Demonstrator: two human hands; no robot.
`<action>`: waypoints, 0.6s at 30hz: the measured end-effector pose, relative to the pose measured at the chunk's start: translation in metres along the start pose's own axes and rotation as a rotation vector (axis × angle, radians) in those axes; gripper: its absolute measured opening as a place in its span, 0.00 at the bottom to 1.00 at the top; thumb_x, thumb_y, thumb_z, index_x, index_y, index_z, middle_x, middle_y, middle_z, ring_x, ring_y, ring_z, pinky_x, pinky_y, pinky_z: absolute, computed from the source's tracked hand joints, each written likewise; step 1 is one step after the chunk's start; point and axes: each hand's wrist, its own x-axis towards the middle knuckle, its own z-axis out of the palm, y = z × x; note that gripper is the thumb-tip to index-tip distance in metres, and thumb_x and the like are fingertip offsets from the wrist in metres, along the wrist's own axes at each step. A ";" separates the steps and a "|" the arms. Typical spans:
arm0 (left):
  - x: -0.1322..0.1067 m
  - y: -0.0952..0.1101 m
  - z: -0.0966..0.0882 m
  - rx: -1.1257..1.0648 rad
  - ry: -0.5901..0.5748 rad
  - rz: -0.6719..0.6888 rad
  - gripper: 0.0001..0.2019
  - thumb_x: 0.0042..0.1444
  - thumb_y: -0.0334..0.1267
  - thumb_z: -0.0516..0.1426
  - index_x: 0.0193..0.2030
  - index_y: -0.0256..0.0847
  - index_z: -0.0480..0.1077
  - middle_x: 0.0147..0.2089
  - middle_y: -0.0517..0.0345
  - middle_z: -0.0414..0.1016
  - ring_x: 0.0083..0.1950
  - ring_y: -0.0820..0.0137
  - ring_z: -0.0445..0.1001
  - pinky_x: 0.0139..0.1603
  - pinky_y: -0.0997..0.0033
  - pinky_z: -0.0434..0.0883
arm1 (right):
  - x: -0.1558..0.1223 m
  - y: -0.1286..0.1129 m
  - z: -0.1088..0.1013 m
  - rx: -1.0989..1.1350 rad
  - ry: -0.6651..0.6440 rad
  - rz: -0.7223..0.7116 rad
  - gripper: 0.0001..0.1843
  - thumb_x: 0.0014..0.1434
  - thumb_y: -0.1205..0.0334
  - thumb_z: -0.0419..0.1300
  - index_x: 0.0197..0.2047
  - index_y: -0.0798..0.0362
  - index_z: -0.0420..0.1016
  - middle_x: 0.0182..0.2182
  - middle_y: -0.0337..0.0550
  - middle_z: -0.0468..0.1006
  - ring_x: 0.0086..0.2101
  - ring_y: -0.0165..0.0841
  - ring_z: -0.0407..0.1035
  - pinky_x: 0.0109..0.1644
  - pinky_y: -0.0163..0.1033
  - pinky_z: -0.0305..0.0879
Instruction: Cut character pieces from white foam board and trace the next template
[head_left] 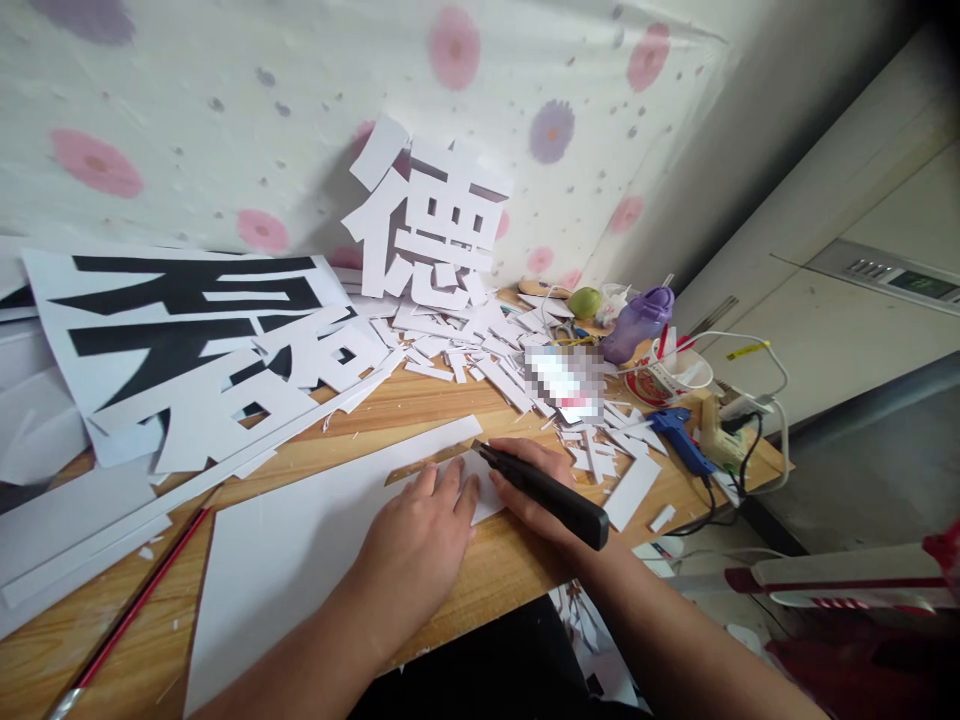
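My left hand [424, 535] lies flat, fingers stretched, pressing on a wooden ruler [431, 463] and a large white sheet [292, 550] on the wooden table [420, 395]. My right hand [536, 490] is closed around a black utility knife [547, 490]. The knife's tip rests at the ruler's right end, beside the sheet's edge. A long white strip [360, 455] lies just beyond the ruler.
Several white offcuts [487, 350] litter the table's far side. A cut-out white character [427, 225] leans on the flowered wall, a printed black character sheet [180, 320] lies left. A blue glue gun [686, 440], purple bottle [637, 320], paper cup [671, 375] and red pencil [135, 610] are nearby.
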 end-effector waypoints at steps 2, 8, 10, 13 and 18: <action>-0.001 0.000 0.000 -0.004 0.015 -0.010 0.22 0.61 0.37 0.58 0.61 0.35 0.70 0.63 0.39 0.71 0.60 0.47 0.71 0.55 0.50 0.74 | 0.000 0.000 0.000 -0.005 -0.023 -0.022 0.16 0.56 0.64 0.60 0.49 0.51 0.76 0.41 0.46 0.83 0.39 0.37 0.79 0.46 0.42 0.76; 0.000 0.002 0.001 -0.028 -0.010 -0.042 0.22 0.60 0.35 0.58 0.61 0.37 0.70 0.64 0.42 0.70 0.60 0.48 0.71 0.56 0.51 0.74 | -0.001 -0.001 -0.001 -0.019 -0.065 -0.048 0.17 0.56 0.65 0.60 0.51 0.51 0.74 0.40 0.46 0.82 0.38 0.36 0.78 0.45 0.40 0.75; 0.001 0.002 0.001 -0.031 -0.022 -0.052 0.22 0.60 0.35 0.58 0.61 0.37 0.70 0.64 0.43 0.70 0.61 0.49 0.70 0.56 0.51 0.74 | -0.001 -0.001 -0.001 -0.031 -0.079 -0.062 0.18 0.56 0.65 0.60 0.51 0.52 0.74 0.39 0.47 0.82 0.38 0.36 0.78 0.44 0.40 0.74; 0.002 0.002 -0.001 -0.037 -0.047 -0.075 0.22 0.60 0.35 0.58 0.62 0.38 0.70 0.64 0.43 0.70 0.61 0.49 0.70 0.54 0.51 0.75 | -0.002 -0.001 -0.002 -0.050 -0.097 -0.081 0.18 0.56 0.66 0.59 0.51 0.52 0.73 0.39 0.48 0.82 0.38 0.37 0.78 0.44 0.40 0.74; 0.003 0.004 -0.007 -0.055 -0.065 -0.100 0.23 0.59 0.35 0.59 0.62 0.38 0.69 0.64 0.43 0.70 0.61 0.50 0.70 0.52 0.54 0.76 | -0.002 -0.003 -0.005 -0.088 -0.123 -0.124 0.18 0.57 0.66 0.58 0.51 0.55 0.72 0.38 0.50 0.81 0.36 0.38 0.77 0.42 0.40 0.74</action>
